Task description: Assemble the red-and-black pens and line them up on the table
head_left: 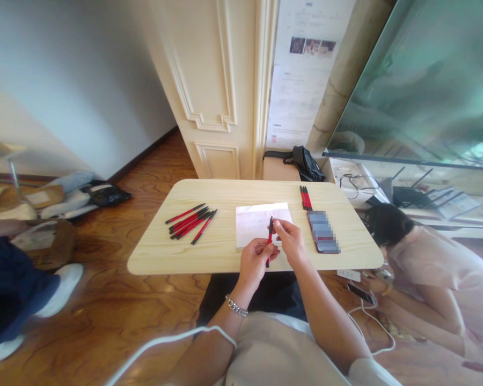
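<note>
Between my hands, over the front part of the table, a red and black pen (270,234) stands nearly upright. My left hand (257,254) has its fingers wrapped round the pen's lower part. Up at the black top end, my right hand (288,238) pinches with thumb and finger. A white sheet of paper (247,222) lies under and behind the hands. On the left of the table several red and black pens (191,222) lie in a loose pile. A few more of the same pens (305,198) lie side by side at the back right, above a phone (324,231).
The pale wooden table (156,252) has rounded corners. At the right, another person (430,279) bends low beside a phone (360,292) and white cable. A black bag (306,163) is behind the table. A second person's leg and shoe (62,289) show at the left.
</note>
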Demonstrator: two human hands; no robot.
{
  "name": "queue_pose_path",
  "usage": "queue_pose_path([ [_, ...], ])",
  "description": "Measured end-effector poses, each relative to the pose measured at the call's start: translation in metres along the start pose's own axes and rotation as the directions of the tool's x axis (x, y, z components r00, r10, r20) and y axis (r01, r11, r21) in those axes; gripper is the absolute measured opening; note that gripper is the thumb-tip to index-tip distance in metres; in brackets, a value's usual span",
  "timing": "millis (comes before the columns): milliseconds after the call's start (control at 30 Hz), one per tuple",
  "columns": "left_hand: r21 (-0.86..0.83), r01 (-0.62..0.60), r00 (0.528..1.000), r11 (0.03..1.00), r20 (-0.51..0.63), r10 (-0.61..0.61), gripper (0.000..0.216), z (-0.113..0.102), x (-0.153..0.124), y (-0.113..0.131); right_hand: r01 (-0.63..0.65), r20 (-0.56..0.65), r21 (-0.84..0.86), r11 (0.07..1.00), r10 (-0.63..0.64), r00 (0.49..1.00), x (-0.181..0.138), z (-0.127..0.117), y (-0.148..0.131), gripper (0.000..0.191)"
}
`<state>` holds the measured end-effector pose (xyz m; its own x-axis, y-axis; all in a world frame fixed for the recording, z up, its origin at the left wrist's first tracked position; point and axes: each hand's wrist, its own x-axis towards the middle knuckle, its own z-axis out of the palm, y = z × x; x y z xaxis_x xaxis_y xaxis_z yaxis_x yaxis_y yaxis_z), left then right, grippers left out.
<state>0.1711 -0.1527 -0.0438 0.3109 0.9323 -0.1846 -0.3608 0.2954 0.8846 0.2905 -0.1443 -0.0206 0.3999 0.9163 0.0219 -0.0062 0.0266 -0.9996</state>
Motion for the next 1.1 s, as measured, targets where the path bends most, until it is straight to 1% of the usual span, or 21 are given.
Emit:
queue_pose_path([
  [67,-0.047,-0.055,0.999,0.997,-0.002,0.055,0.034,-0.001,0.003,0.006,0.026,-0.015,-0.004,1.0,-0.026,1.0,-0.003,-0.004,0.0,0.043],
  [167,-0.128,-0.147,0.989,0.981,-0.039,0.143,0.033,-0.003,0.008,0.016,0.053,-0.047,-0.017,0.998,-0.054,0.997,-0.011,-0.007,0.007,0.038],
  [233,-0.183,-0.191,0.982,0.965,-0.05,0.184,0.031,-0.002,0.01,0.019,0.041,-0.022,0.044,0.998,-0.04,0.999,-0.019,-0.006,0.013,0.032],
  [300,-0.228,-0.201,0.98,0.953,-0.046,0.196,0.029,0.0,0.011,0.019,-0.012,0.028,0.193,0.981,0.007,1.0,-0.027,0.0,0.018,0.027],
  [333,-0.242,-0.193,0.981,0.951,-0.042,0.189,0.029,0.001,0.011,0.018,-0.046,0.045,0.287,0.957,0.034,0.998,-0.03,0.004,0.02,0.025],
  [400,-0.247,-0.17,0.985,0.954,-0.026,0.168,0.028,0.005,0.011,0.014,-0.103,0.057,0.47,0.877,0.086,0.995,-0.035,0.012,0.022,0.023],
  [467,-0.219,-0.16,0.987,0.962,-0.004,0.164,0.029,0.007,0.01,0.01,-0.138,0.058,0.604,0.785,0.129,0.99,-0.035,0.018,0.021,0.019],
  [533,-0.155,-0.179,0.983,0.972,0.013,0.183,0.031,0.008,0.009,0.007,-0.159,0.058,0.685,0.711,0.164,0.985,-0.032,0.021,0.02,0.017],
  [600,-0.053,-0.198,0.979,0.979,0.033,0.2,0.032,0.004,0.009,0.007,-0.153,0.036,0.729,0.667,0.186,0.982,-0.023,0.019,0.017,0.016],
  [700,0.144,-0.199,0.98,0.969,0.048,0.194,0.034,-0.009,0.008,0.011,-0.128,0.006,0.781,0.611,0.197,0.98,-0.002,0.007,0.012,0.019],
  [733,0.207,-0.209,0.978,0.956,0.032,0.207,0.033,-0.016,0.009,0.013,-0.119,0.006,0.804,0.583,0.192,0.981,0.006,0.002,0.01,0.02],
  [767,0.261,-0.234,0.971,0.937,0.012,0.239,0.031,-0.023,0.011,0.015,-0.101,0.008,0.831,0.547,0.17,0.985,0.015,-0.004,0.009,0.019],
  [800,0.315,-0.274,0.955,0.909,-0.021,0.295,0.029,-0.032,0.013,0.017,-0.091,0.015,0.854,0.512,0.151,0.988,0.022,-0.009,0.008,0.019],
  [867,0.445,-0.349,0.9,0.825,-0.085,0.427,0.025,-0.049,0.019,0.021,-0.096,0.037,0.882,0.461,0.135,0.99,0.035,-0.018,0.009,0.018],
  [933,0.56,-0.365,0.852,0.744,-0.121,0.51,0.025,-0.065,0.026,0.023,-0.119,0.064,0.881,0.458,0.133,0.989,0.043,-0.024,0.011,0.023],
  [967,0.614,-0.357,0.834,0.704,-0.129,0.536,0.024,-0.071,0.029,0.023,-0.127,0.07,0.87,0.476,0.136,0.988,0.045,-0.025,0.013,0.029],
  [1033,0.681,-0.331,0.824,0.653,-0.128,0.552,0.025,-0.08,0.034,0.023,-0.13,0.055,0.829,0.544,0.151,0.987,0.048,-0.025,0.016,0.04],
  [1100,0.71,-0.313,0.826,0.631,-0.124,0.549,0.026,-0.084,0.036,0.021,-0.125,0.019,0.775,0.619,0.175,0.984,0.049,-0.023,0.017,0.046],
])
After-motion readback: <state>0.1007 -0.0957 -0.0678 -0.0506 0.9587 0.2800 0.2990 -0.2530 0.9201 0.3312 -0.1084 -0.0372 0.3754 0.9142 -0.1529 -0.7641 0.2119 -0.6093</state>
